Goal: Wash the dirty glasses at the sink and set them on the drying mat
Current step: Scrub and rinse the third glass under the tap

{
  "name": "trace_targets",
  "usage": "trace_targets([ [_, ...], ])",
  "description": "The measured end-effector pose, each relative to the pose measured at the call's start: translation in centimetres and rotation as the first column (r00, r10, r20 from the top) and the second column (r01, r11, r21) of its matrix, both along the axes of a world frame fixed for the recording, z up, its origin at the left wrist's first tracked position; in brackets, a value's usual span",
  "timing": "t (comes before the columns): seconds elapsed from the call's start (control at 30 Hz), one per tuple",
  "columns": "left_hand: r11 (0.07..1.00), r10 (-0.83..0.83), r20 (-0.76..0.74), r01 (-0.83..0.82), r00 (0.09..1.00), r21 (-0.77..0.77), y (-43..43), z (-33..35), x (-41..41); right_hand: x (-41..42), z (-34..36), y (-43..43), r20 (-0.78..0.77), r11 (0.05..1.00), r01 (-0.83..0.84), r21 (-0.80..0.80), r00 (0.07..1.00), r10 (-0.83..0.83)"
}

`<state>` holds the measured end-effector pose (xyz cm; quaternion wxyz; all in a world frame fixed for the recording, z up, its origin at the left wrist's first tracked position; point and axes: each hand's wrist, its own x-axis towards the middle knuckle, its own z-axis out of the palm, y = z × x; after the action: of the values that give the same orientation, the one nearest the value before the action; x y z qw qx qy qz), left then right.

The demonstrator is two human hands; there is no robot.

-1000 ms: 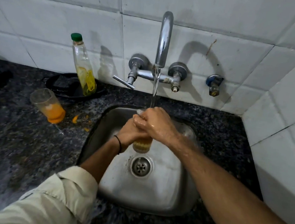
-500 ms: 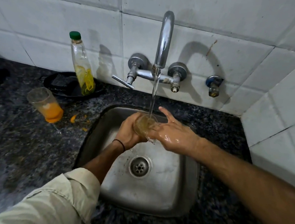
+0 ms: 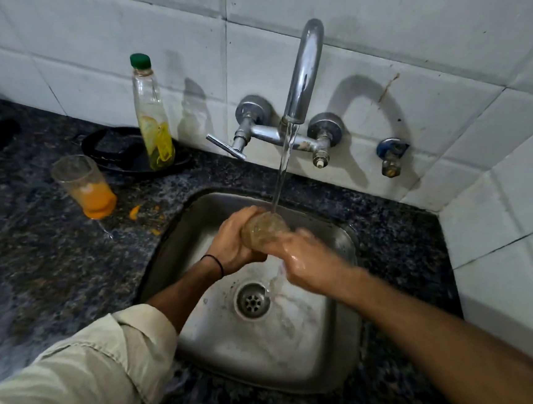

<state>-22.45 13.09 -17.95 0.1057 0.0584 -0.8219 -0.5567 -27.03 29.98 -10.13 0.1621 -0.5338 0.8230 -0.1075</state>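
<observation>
Over the steel sink (image 3: 335, 362), my left hand (image 3: 231, 244) grips a clear glass (image 3: 264, 229) filled with murky water, held under the stream running from the tap (image 3: 304, 73). My right hand (image 3: 310, 262) is wet and blurred, its fingers against the right side of the glass; how they lie is unclear. Water spills from the glass down toward the drain (image 3: 252, 301). A second dirty glass (image 3: 83, 185) with orange residue stands on the dark granite counter (image 3: 44, 263), left of the sink.
A bottle with a green cap (image 3: 151, 117) stands on a black dish (image 3: 118, 150) against the tiled wall. Orange drips (image 3: 135, 211) lie on the counter by the sink rim. A small valve (image 3: 391, 156) juts from the wall at right.
My right hand lifted off the top of the glass, then came back against its right side. The glass tipped so its mouth shows, and water now overflows toward the drain.
</observation>
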Motion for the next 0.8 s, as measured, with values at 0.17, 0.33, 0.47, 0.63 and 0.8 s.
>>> trace_targets([
  [0.17, 0.997, 0.003, 0.030, -0.006, 1.000, 0.077, 1.6, 1.8, 0.1, -2.3, 0.5, -1.4, -0.237, 0.973, -0.074, 0.220, 0.963, 0.126],
  [0.33, 0.989, 0.115, 0.025, -0.112, 0.993, -0.092, 1.8, 2.1, -0.5, 0.9, -3.1, -5.4, 0.197, 0.801, 0.586, -0.125, 0.806, -0.559],
  [0.47, 0.936, 0.182, 0.082, -0.147, 0.980, -0.319, 1.4, 3.3, -0.7, 4.5, -2.6, -6.3, 0.596, 0.543, 0.793, -0.275, 0.584, -0.552],
  [0.63, 0.590, 0.091, 0.137, 0.057, 0.986, -0.805, 0.5, 4.3, -1.2, 4.3, -5.2, -3.9, 0.552, 0.473, 0.753, -0.458, 0.658, -0.513],
  [0.8, 0.109, 0.153, 0.413, 0.400, 0.898, -0.910, 3.2, 6.7, -2.1, 2.5, -5.9, -6.9, 0.956, 0.032, 0.956, 0.292, -0.292, -0.005],
])
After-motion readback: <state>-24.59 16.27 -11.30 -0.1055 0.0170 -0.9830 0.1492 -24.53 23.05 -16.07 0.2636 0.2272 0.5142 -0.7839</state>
